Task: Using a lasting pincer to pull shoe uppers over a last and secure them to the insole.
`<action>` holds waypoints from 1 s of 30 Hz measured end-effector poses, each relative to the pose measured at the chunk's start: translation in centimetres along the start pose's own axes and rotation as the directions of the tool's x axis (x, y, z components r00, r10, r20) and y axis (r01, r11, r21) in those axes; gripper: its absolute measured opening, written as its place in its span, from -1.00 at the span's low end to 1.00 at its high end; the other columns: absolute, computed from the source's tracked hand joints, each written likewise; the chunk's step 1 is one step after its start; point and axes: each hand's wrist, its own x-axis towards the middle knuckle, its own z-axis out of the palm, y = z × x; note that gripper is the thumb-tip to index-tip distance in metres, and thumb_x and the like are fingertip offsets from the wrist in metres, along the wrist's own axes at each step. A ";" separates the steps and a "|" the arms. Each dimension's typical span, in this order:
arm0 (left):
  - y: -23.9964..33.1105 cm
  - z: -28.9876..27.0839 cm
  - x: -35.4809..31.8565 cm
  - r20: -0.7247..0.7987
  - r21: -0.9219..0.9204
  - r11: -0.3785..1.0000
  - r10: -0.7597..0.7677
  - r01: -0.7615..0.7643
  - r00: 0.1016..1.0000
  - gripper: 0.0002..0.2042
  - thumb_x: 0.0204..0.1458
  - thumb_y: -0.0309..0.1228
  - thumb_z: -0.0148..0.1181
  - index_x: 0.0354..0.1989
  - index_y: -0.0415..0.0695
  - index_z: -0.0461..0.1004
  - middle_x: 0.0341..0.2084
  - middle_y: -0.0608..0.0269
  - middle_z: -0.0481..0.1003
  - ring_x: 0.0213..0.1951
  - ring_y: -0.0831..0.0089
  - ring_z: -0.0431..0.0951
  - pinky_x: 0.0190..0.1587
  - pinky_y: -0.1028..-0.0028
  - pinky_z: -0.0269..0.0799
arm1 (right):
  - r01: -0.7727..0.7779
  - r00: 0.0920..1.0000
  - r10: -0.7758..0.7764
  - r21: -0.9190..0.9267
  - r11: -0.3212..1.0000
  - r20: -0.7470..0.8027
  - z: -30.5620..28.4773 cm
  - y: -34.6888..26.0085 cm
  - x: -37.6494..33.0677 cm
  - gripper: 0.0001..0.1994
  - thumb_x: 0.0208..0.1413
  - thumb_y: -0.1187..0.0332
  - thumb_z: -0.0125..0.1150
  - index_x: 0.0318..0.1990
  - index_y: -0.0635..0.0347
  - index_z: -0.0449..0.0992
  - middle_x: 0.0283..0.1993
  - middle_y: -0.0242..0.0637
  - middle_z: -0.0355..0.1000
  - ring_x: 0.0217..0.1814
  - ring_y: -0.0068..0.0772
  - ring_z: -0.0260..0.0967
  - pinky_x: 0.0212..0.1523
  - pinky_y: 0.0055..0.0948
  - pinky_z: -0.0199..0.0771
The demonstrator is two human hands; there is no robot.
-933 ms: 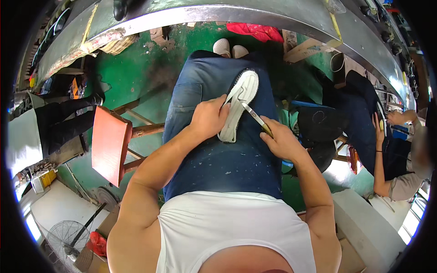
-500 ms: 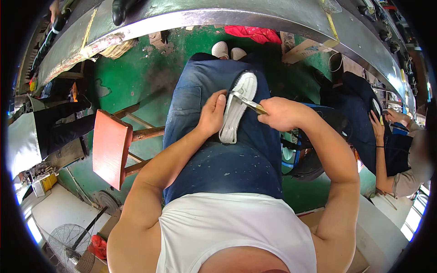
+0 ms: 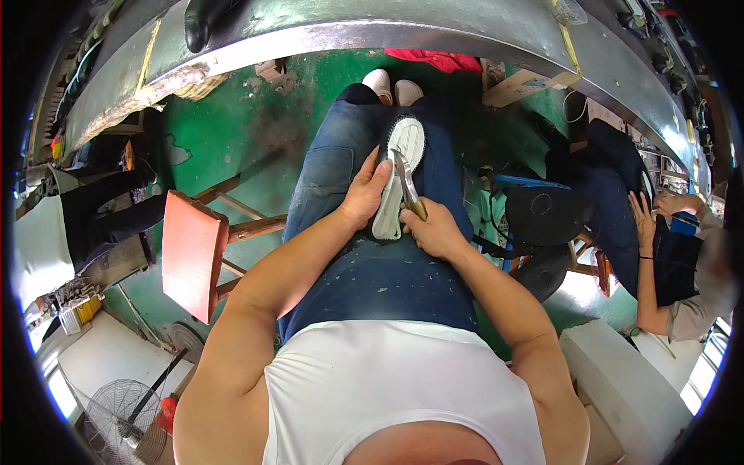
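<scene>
A shoe (image 3: 389, 218) lies sole up along my thighs, its pale underside facing me and a dark, pleated edge round the toe. My left hand (image 3: 367, 190) holds its left side, thumb near the edge and fingers mostly hidden underneath. In my right hand (image 3: 435, 229) is a pair of metal pliers (image 3: 407, 184) with a yellowish handle. The fingers are closed round that handle, near the shoe's right side. The tool's metal head points away from me and lies over the middle of the sole, close to my left thumb; whether its jaws grip anything I cannot tell.
A long metal-edged bench (image 3: 341, 35) curves across the far side. To my left stands a stool with an orange-red seat (image 3: 194, 256). A black bag (image 3: 546, 213) is at my right, beside a seated co-worker's hands (image 3: 647, 221). A fan (image 3: 124, 418) is at lower left.
My right hand has come down and inward, the elbow dropping. The pliers have turned from slanting across the sole to lying more lengthwise. The shoe stands more upright along my lap, still held by my left hand.
</scene>
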 end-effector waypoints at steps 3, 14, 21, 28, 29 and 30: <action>-1.3 -0.6 0.7 -0.008 0.154 0.981 0.124 -0.121 0.992 -0.40 0.36 -0.19 0.01 0.50 -0.04 0.01 0.23 0.22 0.36 0.19 0.43 0.38 0.25 0.42 0.29 | -0.225 0.959 0.101 0.498 0.838 0.263 -1.8 0.4 -0.2 -0.74 0.28 0.29 0.15 -0.02 0.29 0.48 -0.40 -0.37 0.46 -0.64 -0.70 0.19 -0.63 -0.62 0.22; 3.0 0.7 -1.2 0.256 0.850 0.371 0.331 -0.374 0.908 -0.53 0.30 -0.42 -0.09 0.39 -0.12 0.20 0.16 -0.14 0.41 0.15 -0.07 0.45 0.19 0.24 0.41 | -0.479 0.776 -0.017 0.605 0.636 0.631 -8.6 3.4 0.1 -0.60 0.28 0.26 0.20 0.09 0.43 0.38 -0.18 -0.16 0.50 -0.15 -0.34 0.57 -0.49 -0.55 0.65; 1.6 1.4 -1.7 0.183 0.952 0.164 0.371 -0.259 0.910 -0.47 0.27 -0.34 -0.02 0.41 -0.12 0.13 0.15 -0.21 0.41 0.04 -0.18 0.52 0.06 0.13 0.48 | -0.082 0.987 0.023 0.382 0.920 0.157 -8.4 -1.2 -0.5 -0.53 0.43 0.01 -0.15 -0.07 0.32 0.47 -0.36 -0.25 0.49 -0.45 -0.55 0.41 -0.54 -0.55 0.36; 0.1 0.6 -1.1 -0.050 0.900 0.430 0.255 -0.067 0.966 -0.25 0.23 -0.12 0.09 0.40 -0.39 -0.05 0.16 -0.41 0.35 -0.04 -0.24 0.55 0.05 0.07 0.46 | 0.144 0.989 -0.125 -0.301 0.943 0.082 -6.1 -2.2 3.1 -0.58 0.39 0.08 -0.10 -0.19 0.34 0.45 -0.36 0.07 0.50 -0.26 0.15 0.48 -0.18 -0.07 0.43; 0.4 0.7 -1.2 -0.054 0.900 0.431 0.258 -0.064 0.965 -0.25 0.23 -0.12 0.09 0.40 -0.39 -0.05 0.16 -0.41 0.35 -0.04 -0.24 0.55 0.05 0.07 0.46 | 0.148 0.988 -0.128 -0.302 0.942 0.086 -6.0 -2.2 2.8 -0.58 0.39 0.08 -0.10 -0.19 0.34 0.45 -0.36 0.07 0.50 -0.26 0.15 0.48 -0.18 -0.07 0.43; 0.7 0.8 -1.2 -0.057 0.881 0.469 0.242 -0.065 0.969 -0.25 0.23 -0.16 0.11 0.41 -0.38 -0.07 0.17 -0.40 0.34 0.02 -0.21 0.53 0.10 0.10 0.43 | 0.263 0.965 -0.257 -0.267 0.927 0.060 -5.7 -2.2 2.1 -0.59 0.39 0.10 -0.10 -0.20 0.35 0.44 -0.34 0.12 0.49 -0.22 0.23 0.45 -0.15 -0.01 0.41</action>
